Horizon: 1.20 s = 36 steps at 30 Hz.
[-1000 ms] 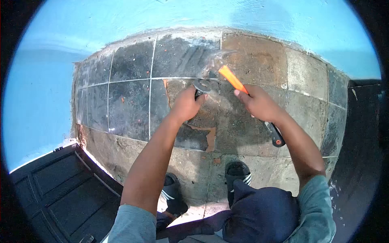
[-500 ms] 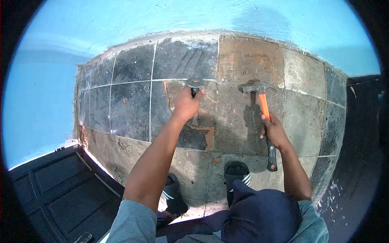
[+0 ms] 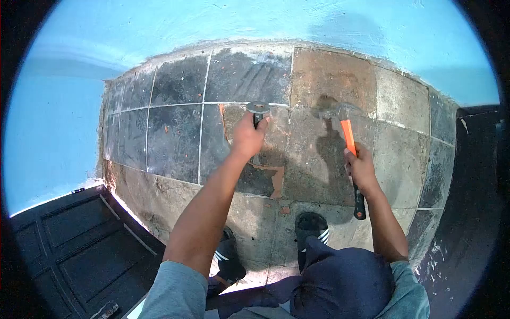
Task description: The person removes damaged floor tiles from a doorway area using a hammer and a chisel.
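Observation:
My left hand (image 3: pixel 251 135) is closed around the handle of a chisel with a round, flat guard (image 3: pixel 258 108) at its top. It stands over a floor tile whose dark surface has partly broken off; the chisel's lower end is hidden by the hand. To the right, my right hand (image 3: pixel 362 169) grips a claw hammer (image 3: pixel 347 135) with an orange shaft and a black grip. The hammer's head is smeared by motion above the bare floor. A broken tile remnant (image 3: pixel 257 179) with a reddish-brown edge lies below my left hand.
Dark tiles (image 3: pixel 175 133) cover the floor on the left, and bare patches (image 3: pixel 332 74) lie on the right. A light blue wall (image 3: pixel 255 21) borders the floor. A black panelled door (image 3: pixel 90 239) is at lower left. Sandalled feet (image 3: pixel 311 228) stand close below.
The hammer has shifted slightly right, and its head has turned and blurred. Its shadow has changed shape on the floor. My left hand keeps its grip on the chisel; the view has moved slightly.

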### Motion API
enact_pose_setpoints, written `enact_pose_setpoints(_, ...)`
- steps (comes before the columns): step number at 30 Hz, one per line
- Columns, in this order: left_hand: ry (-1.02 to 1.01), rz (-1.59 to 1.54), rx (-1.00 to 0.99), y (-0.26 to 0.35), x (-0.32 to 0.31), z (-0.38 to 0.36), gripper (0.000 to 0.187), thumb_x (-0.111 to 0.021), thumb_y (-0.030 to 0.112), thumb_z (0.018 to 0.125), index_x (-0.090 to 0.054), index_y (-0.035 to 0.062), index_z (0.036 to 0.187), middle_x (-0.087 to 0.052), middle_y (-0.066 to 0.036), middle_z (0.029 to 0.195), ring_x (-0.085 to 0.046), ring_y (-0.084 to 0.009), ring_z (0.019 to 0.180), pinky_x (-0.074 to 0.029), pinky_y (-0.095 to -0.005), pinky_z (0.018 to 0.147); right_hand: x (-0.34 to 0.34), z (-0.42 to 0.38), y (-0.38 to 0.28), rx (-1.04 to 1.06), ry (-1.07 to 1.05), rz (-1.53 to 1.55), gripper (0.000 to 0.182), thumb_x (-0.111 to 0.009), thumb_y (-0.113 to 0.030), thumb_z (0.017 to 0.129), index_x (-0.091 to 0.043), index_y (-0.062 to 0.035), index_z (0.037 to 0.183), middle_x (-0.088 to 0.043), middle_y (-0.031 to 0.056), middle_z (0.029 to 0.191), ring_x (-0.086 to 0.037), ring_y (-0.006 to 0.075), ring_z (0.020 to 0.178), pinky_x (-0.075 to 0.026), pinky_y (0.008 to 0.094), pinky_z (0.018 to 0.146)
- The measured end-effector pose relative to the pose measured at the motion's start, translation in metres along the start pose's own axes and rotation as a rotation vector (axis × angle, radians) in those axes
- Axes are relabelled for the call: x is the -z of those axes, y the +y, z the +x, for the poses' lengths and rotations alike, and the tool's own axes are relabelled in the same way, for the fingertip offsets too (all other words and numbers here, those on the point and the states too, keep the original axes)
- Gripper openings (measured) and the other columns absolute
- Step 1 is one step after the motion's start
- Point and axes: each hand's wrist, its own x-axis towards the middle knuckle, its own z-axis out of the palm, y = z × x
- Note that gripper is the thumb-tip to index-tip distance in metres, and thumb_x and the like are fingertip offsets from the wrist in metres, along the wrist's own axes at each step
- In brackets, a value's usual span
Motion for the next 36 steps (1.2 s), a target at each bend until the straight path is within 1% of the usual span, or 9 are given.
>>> enact_pose_setpoints(11, 0.015, 0.043, -0.088, 0.003, 0.000, -0.003, 0.040, -0.070, 0.029, 0.093, -0.060, 0.0011, 0.119, -0.069, -0.027, 0.094, -0.066, -0.0479, 0.090, -0.052, -0.0537, 0.077, -0.001, 0.033, -0.162, 0.529, 0.241, -0.092, 0.043, -0.053, -0.023, 0.105, -0.053, -0.0083, 0.146, -0.063, 0.0090, 0.080, -0.058, 0.0171, 0.069, -0.049, 0.0359, 0.068)
enact_pose_setpoints(13, 0.018, 0.041, -0.107, 0.006, 0.000, -0.006, 0.039, -0.070, 0.028, 0.092, -0.060, 0.0003, 0.118, -0.069, -0.028, 0.092, -0.066, -0.0484, 0.088, -0.052, -0.0545, 0.075, -0.017, 0.044, -0.158, 0.708, 0.162, -0.294, 0.043, -0.054, -0.020, 0.104, -0.053, -0.0085, 0.145, -0.072, 0.0180, 0.100, -0.068, 0.0281, 0.086, -0.052, 0.0417, 0.080)
enact_pose_setpoints(18, 0.067, 0.007, -0.151, 0.003, -0.005, -0.008, 0.039, -0.071, 0.028, 0.092, -0.059, -0.0029, 0.112, -0.068, -0.029, 0.088, -0.066, -0.0488, 0.085, -0.052, -0.0559, 0.073, -0.032, 0.039, -0.175, 0.489, -0.310, -0.511, 0.048, -0.057, -0.017, 0.101, -0.050, -0.0088, 0.148, -0.064, 0.0222, 0.133, -0.065, 0.0331, 0.117, -0.047, 0.0446, 0.101)
enact_pose_setpoints(21, 0.064, 0.026, -0.169, 0.003, -0.004, -0.008, 0.039, -0.070, 0.029, 0.092, -0.059, -0.0046, 0.110, -0.068, -0.030, 0.090, -0.066, -0.0489, 0.087, -0.052, -0.0554, 0.074, -0.019, 0.056, -0.170, 0.695, -0.112, -0.482, 0.048, -0.058, -0.019, 0.101, -0.051, -0.0103, 0.148, -0.072, 0.0168, 0.112, -0.068, 0.0256, 0.099, -0.051, 0.0407, 0.090)
enact_pose_setpoints(24, 0.015, 0.123, -0.081, 0.000, -0.006, -0.006, 0.037, -0.070, 0.027, 0.093, -0.060, -0.0038, 0.111, -0.068, -0.030, 0.092, -0.066, -0.0490, 0.089, -0.052, -0.0548, 0.076, 0.014, 0.037, -0.219, 0.623, 0.066, -0.291, 0.044, -0.054, -0.021, 0.104, -0.053, -0.0139, 0.147, -0.073, 0.0197, 0.117, -0.070, 0.0259, 0.099, -0.053, 0.0394, 0.089)
enact_pose_setpoints(28, -0.014, 0.033, -0.047, 0.010, -0.003, -0.009, 0.036, -0.069, 0.026, 0.093, -0.060, -0.0027, 0.112, -0.068, -0.029, 0.095, -0.065, -0.0489, 0.092, -0.051, -0.0547, 0.078, 0.013, 0.032, -0.226, 0.774, 0.368, 0.118, 0.049, -0.054, -0.028, 0.106, -0.046, -0.0193, 0.154, -0.045, -0.0059, 0.074, -0.040, 0.0033, 0.057, -0.036, 0.0202, 0.048)
enact_pose_setpoints(30, -0.003, 0.004, -0.080, 0.012, -0.002, -0.009, 0.036, -0.068, 0.026, 0.093, -0.060, -0.0023, 0.113, -0.068, -0.029, 0.096, -0.065, -0.0487, 0.094, -0.051, -0.0549, 0.080, -0.003, 0.045, -0.203, 0.884, 0.463, -0.033, 0.047, -0.053, -0.019, 0.103, -0.051, -0.0137, 0.149, -0.075, 0.0196, 0.107, -0.071, 0.0267, 0.095, -0.054, 0.0402, 0.086)
enact_pose_setpoints(33, 0.038, -0.002, -0.120, 0.013, -0.004, -0.009, 0.037, -0.068, 0.026, 0.093, -0.060, -0.0030, 0.114, -0.068, -0.030, 0.098, -0.065, -0.0485, 0.096, -0.051, -0.0546, 0.081, -0.021, 0.042, -0.163, 0.646, -0.056, -0.661, 0.047, -0.055, -0.015, 0.099, -0.053, -0.0128, 0.145, -0.069, 0.0277, 0.110, -0.068, 0.0421, 0.103, -0.052, 0.0488, 0.092)
enact_pose_setpoints(36, -0.047, 0.077, -0.014, 0.016, 0.005, -0.007, 0.037, -0.068, 0.025, 0.093, -0.060, -0.0031, 0.115, -0.068, -0.030, 0.100, -0.065, -0.0483, 0.096, -0.051, -0.0541, 0.082, -0.024, 0.043, -0.150, 0.584, -0.159, -0.623, 0.046, -0.055, -0.016, 0.098, -0.055, -0.0120, 0.144, -0.068, 0.0272, 0.112, -0.066, 0.0446, 0.107, -0.050, 0.0490, 0.094)
